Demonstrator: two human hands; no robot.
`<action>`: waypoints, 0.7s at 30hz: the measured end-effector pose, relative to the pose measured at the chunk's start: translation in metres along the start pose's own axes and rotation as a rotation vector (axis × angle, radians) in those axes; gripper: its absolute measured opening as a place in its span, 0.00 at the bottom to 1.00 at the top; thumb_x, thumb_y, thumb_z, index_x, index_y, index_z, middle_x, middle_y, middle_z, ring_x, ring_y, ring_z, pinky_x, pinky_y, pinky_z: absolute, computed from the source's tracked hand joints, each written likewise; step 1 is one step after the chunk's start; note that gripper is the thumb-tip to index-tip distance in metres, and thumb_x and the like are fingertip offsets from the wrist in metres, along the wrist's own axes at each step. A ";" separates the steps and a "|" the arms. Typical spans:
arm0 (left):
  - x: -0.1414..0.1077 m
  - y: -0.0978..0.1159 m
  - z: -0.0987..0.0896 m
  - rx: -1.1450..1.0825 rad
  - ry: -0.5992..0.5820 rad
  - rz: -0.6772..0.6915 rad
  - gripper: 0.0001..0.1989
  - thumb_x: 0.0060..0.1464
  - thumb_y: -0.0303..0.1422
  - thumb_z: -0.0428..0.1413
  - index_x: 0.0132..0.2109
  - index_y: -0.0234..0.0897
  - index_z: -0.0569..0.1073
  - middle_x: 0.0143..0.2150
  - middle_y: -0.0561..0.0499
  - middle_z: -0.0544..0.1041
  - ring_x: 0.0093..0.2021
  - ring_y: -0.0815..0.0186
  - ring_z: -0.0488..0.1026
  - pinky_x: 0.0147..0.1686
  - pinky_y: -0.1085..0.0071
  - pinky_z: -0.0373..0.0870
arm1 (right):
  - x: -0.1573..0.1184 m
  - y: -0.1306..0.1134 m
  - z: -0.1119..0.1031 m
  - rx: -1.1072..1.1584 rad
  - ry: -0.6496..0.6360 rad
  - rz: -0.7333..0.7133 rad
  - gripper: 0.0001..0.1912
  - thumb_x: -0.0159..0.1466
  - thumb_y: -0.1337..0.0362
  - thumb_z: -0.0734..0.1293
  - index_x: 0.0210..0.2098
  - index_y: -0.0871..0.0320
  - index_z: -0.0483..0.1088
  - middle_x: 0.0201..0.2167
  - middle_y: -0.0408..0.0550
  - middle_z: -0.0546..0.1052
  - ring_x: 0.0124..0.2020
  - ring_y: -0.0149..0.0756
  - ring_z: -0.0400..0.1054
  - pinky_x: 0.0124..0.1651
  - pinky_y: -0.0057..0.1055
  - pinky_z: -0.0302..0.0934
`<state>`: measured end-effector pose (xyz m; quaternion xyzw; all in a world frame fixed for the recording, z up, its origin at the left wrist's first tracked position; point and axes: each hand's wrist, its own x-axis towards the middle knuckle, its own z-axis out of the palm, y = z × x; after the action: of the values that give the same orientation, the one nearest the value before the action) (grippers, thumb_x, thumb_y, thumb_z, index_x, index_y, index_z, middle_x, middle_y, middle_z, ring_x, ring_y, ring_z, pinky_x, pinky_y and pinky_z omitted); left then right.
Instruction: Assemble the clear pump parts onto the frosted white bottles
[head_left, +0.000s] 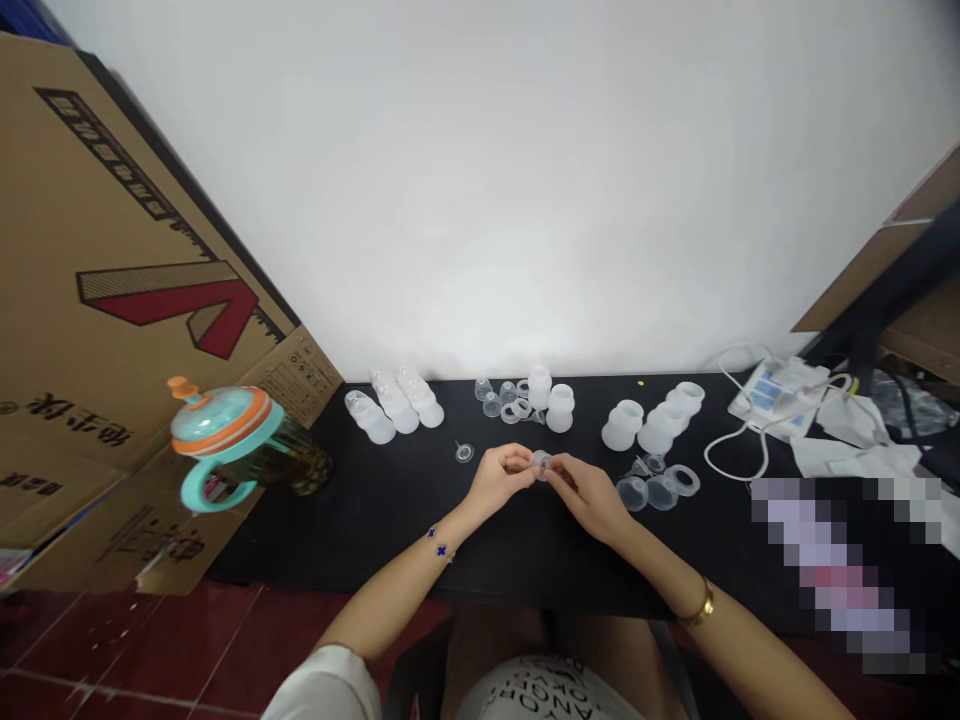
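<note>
In the head view, my left hand (506,472) and my right hand (589,490) meet over the middle of the table. Between their fingertips is a small translucent bottle collar ring (541,461); whether a nipple sits inside it I cannot tell. Left of my left hand lies a loose clear nipple (464,453). Beyond the hands are clear caps (491,404), rings (520,408) and two open white baby bottles (559,410). Beside my right hand lie clear caps (661,492) and a flat ring (683,480), with several open bottles (622,425) behind them.
Three capped bottles (373,420) stand at the back left of the black table (360,545). A large teal-lidded drink cup (247,445) leans beside a cardboard box (150,330). On the right are a white cable (720,470), papers (862,458) and a blurred-out patch. A white wall rises behind.
</note>
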<state>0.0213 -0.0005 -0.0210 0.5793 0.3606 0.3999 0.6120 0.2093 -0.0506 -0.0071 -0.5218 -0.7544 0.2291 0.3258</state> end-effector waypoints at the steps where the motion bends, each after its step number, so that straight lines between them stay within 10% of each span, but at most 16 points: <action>1: 0.000 0.000 0.000 0.000 -0.001 0.001 0.16 0.47 0.39 0.67 0.35 0.31 0.74 0.23 0.53 0.75 0.22 0.73 0.69 0.26 0.77 0.65 | 0.000 0.000 0.000 0.000 -0.003 0.001 0.10 0.72 0.59 0.59 0.38 0.54 0.67 0.28 0.43 0.74 0.29 0.37 0.69 0.32 0.30 0.57; 21: 0.002 -0.005 0.000 0.001 -0.015 0.004 0.15 0.47 0.39 0.67 0.35 0.31 0.75 0.25 0.51 0.77 0.23 0.72 0.70 0.26 0.76 0.68 | 0.000 0.000 0.000 0.027 -0.007 -0.013 0.12 0.72 0.57 0.57 0.35 0.54 0.66 0.27 0.41 0.71 0.29 0.36 0.67 0.33 0.30 0.56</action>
<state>0.0224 0.0014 -0.0255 0.5830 0.3551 0.3966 0.6138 0.2093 -0.0506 -0.0075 -0.5115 -0.7558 0.2393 0.3316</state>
